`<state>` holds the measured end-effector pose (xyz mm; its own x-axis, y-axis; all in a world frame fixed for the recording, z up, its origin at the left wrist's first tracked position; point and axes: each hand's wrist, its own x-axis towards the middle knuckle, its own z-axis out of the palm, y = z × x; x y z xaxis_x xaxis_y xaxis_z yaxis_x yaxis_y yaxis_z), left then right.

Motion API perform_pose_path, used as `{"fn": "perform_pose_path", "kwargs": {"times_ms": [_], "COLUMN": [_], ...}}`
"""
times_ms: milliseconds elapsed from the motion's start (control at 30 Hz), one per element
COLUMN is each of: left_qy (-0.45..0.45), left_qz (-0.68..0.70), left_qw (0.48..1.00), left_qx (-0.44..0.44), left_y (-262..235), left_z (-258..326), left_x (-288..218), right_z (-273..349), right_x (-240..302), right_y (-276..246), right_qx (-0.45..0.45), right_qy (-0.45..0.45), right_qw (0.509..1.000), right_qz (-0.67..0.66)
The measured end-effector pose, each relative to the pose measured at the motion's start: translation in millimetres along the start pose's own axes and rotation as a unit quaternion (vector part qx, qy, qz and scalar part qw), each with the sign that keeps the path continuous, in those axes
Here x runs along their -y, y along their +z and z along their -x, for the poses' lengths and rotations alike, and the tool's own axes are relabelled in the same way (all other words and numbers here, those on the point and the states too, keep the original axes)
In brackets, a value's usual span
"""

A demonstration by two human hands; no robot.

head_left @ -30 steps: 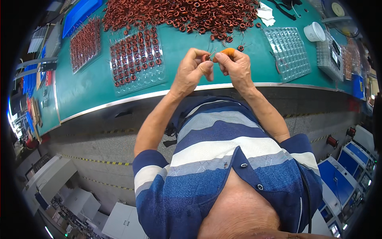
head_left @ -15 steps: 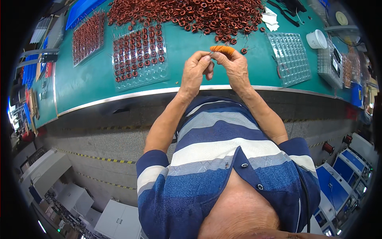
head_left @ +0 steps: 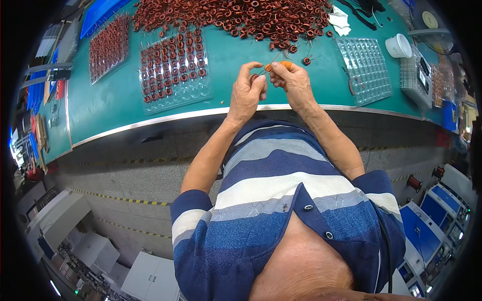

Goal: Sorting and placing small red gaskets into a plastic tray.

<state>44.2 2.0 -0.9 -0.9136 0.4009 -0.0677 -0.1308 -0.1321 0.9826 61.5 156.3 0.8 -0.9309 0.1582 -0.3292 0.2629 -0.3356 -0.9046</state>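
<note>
Between the thumb and fingers of my left hand (head_left: 244, 97) is a small ring coil (head_left: 254, 78) wound with red-brown wire, partly hidden by the fingers. Thin wire leads run from it toward my right hand (head_left: 296, 86), whose thumb and fingertips are pinched together at the leads. Orange coverings (head_left: 286, 65) wrap fingers of that hand. Both hands are just above the near part of the green table (head_left: 228, 90). A loose ring coil (head_left: 307, 61) lies beyond the right hand. To the left, a clear tray (head_left: 193, 95) holds rows of similar coils, with several bare pockets at its near right.
A large heap of coils (head_left: 241, 17) covers the table's far middle. Another filled tray (head_left: 108, 47) stands at the left. To the right are a clear pocketed tray (head_left: 366, 70), a white tub (head_left: 399, 46), stacked clear trays (head_left: 415, 83) and a white cloth (head_left: 340, 21).
My hands have drawn slightly apart. The left hand has turned so its coil now shows, and the right fingertips have curled in around the wire leads.
</note>
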Motion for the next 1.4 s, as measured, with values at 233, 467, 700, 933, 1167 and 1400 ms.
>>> {"fn": "perform_pose_path", "kwargs": {"times_ms": [233,467,700,933,1167,1400], "left_qy": [0.016,0.04,0.084,0.063,-0.001,-0.085], "left_qz": [0.022,-0.39,-0.477,-0.516,-0.484,0.044], "left_qw": [0.99,0.856,0.824,0.811,0.832,0.993], "left_qx": [-0.139,-0.338,-0.294,-0.267,-0.271,0.068], "left_y": [-91,-243,-245,-242,-191,-34], "left_z": [18,52,22,7,-7,-4], "left_x": [32,42,58,81,57,10], "right_z": [-45,-81,-76,-41,-9,8], "right_x": [-29,-70,-55,-29,-14,-5], "right_y": [-86,-158,-147,-120,-67,3], "right_qx": [-0.138,-0.076,-0.085,-0.117,-0.089,-0.028], "right_qy": [-0.227,-0.257,-0.256,-0.291,-0.316,-0.373], "right_qw": [0.849,0.682,0.755,0.803,0.858,0.843], "right_qz": [0.456,0.681,0.598,0.507,0.395,0.386]}}
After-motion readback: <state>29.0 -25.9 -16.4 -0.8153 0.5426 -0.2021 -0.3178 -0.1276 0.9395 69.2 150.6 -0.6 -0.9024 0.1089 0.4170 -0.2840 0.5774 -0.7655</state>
